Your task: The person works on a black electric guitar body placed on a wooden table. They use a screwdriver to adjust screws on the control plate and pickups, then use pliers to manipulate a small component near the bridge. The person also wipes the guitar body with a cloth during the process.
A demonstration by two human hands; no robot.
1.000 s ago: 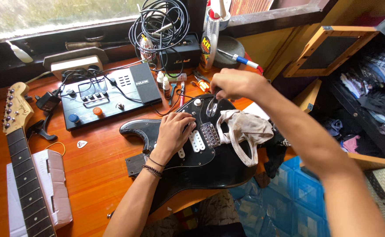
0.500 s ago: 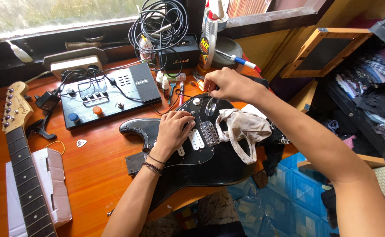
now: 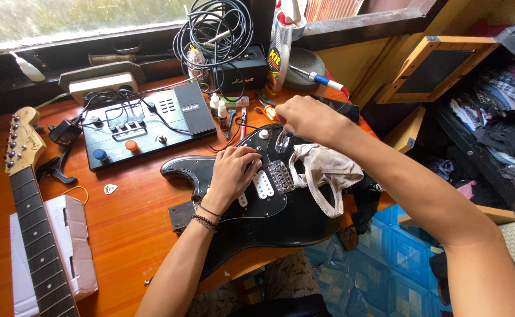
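Note:
A black electric guitar body (image 3: 281,226) with a black pickguard lies on the orange wooden desk (image 3: 128,229). My left hand (image 3: 231,173) presses down on the pickguard beside the white pickups, fingers curled against it. Above the white knobs, my right hand (image 3: 307,120) pinches a small clear tool (image 3: 282,141) that points down at the guitar top. A beige cloth (image 3: 323,171) is draped over the body just right of the bridge (image 3: 281,175).
A detached guitar neck (image 3: 34,229) lies at the left over a white box (image 3: 72,246). A black effects unit (image 3: 146,124), a coil of cables (image 3: 213,29), a small amp (image 3: 245,71), little bottles (image 3: 218,111) and a spray can (image 3: 279,47) crowd the back. A white pick (image 3: 110,188) lies loose.
My right hand has come down and slightly left, from above the desk's back edge to the guitar's knobs. The left hand has stayed on the pickguard.

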